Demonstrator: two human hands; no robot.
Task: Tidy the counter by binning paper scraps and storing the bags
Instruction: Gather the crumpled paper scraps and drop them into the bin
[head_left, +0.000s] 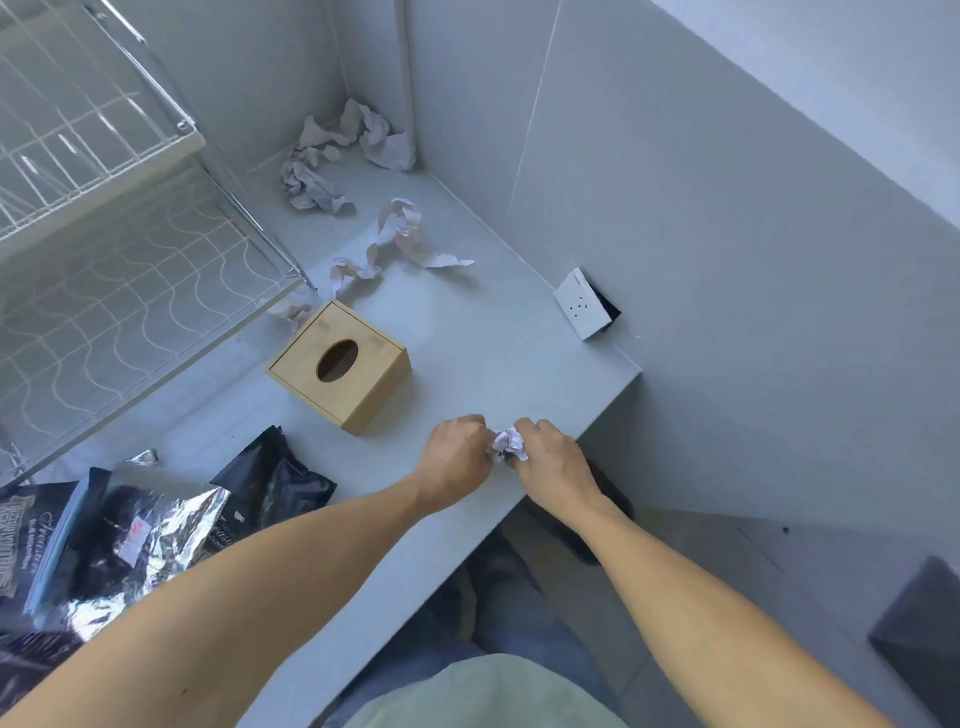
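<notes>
Both hands are brought together near the front right edge of the grey counter: the left hand is curled into a fist at one side of a small crumpled paper scrap, and the right hand is closed around its other side, so the scrap is pinched between the two, just above the counter edge. More crumpled scraps are seen farther back: a heap in the far corner against the wall, and a looser trail between that corner and a wooden tissue box, which is set near the middle of the counter. Foil and black bags are piled at the near left, partly overlapped by the left forearm. A white wire rack is stood at the left, and a white socket plate is mounted on the right wall.
</notes>
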